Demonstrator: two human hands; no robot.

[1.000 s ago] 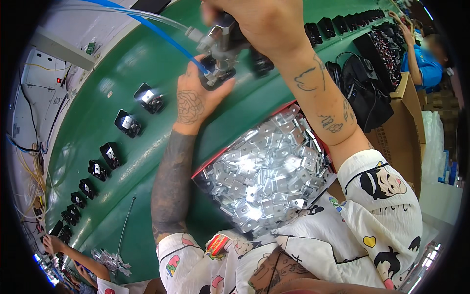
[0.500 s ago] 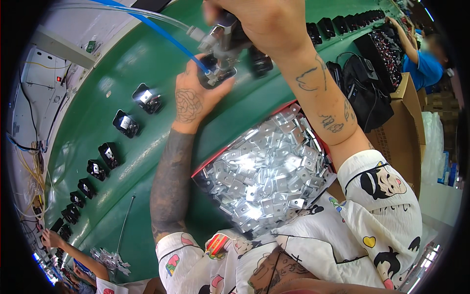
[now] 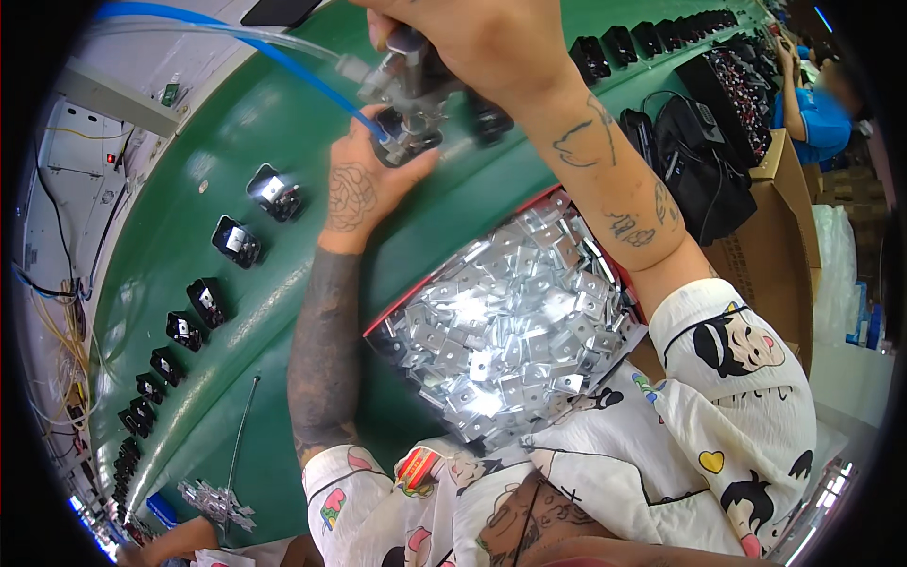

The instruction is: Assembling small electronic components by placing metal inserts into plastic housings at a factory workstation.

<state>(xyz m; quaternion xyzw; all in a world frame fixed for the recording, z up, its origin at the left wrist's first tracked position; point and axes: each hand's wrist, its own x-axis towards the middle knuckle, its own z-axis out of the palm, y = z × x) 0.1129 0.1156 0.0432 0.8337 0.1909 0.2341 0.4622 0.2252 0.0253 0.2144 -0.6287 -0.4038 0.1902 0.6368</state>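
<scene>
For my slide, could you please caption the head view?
Two hands work an air tool over a green belt.

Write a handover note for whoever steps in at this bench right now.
Left hand: holds a small black part on the green belt.
Right hand: grips the pneumatic tool with the blue hose, its tip on that part.
Tray of metal plates: in front of the body, still heaped.
Done: a row of black parts lies along the belt to the left.
Left: the part in hand is not yet released.
</scene>
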